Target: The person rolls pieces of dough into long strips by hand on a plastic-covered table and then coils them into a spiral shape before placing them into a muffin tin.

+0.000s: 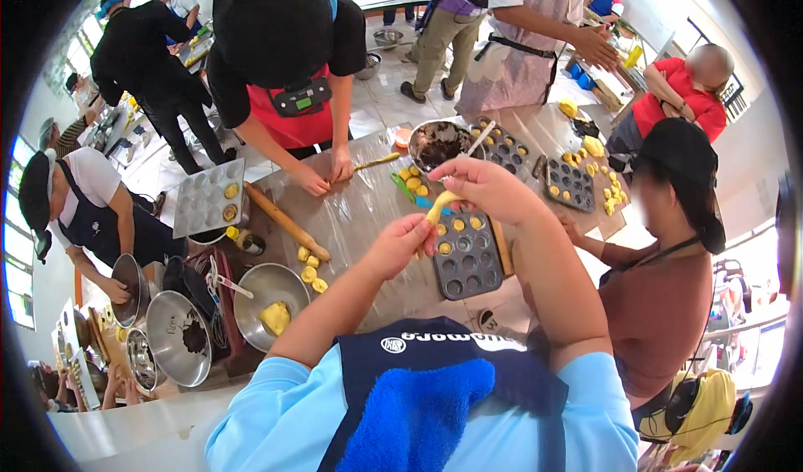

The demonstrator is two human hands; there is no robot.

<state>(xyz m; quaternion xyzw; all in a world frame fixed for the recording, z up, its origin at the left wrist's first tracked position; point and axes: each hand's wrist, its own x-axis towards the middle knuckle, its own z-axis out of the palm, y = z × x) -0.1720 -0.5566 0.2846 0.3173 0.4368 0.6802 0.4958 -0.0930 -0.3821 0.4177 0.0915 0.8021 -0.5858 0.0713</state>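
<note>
Between my hands, above the table, stretches a soft strip of yellow dough [441,205]. My left hand [404,241] pinches its lower end between thumb and fingers. The upper end is in my right hand [486,186], whose fingers curl over it and partly hide it. Just below and right of the dough lies a dark muffin tin [465,270], with small yellow dough pieces in a few of its upper cups. Beyond my hands, small cut dough pieces [413,184] sit beside a green-handled tool [402,187]. A steel bowl of dark filling [443,141] stands farther back.
Left on the plastic-covered table [364,221] are a wooden rolling pin [285,220], dough rounds [308,274] and a steel bowl [251,293] holding dough. Another person's hands [326,174] work dough across the table. A person in brown [659,302] stands close at right.
</note>
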